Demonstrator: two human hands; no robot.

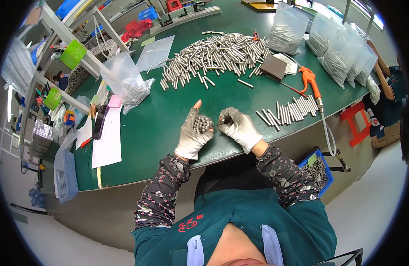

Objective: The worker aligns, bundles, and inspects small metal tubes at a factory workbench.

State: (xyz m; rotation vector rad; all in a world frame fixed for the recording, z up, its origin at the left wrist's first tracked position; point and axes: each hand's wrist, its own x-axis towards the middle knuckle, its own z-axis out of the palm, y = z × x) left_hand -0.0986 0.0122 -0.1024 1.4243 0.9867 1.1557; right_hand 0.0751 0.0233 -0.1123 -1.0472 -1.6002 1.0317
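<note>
My left hand, in a white work glove with bare fingertips, is wrapped round a bundle of short metal pins. The pins' round ends show in a tight cluster. Close to the right of the bundle is my right hand, gloved the same way, with its fingers curled together. Whatever it may hold is hidden by the fingers. Beyond both hands lies a large heap of loose metal pins. A row of metal pins is laid side by side on the green table, to the right of my right hand.
An orange air gun with a hose lies at the right, near a brown block. Bags of pins stand at the back right. A paper sheet lies left. Below the table edge is a blue bin; a person's arm shows right.
</note>
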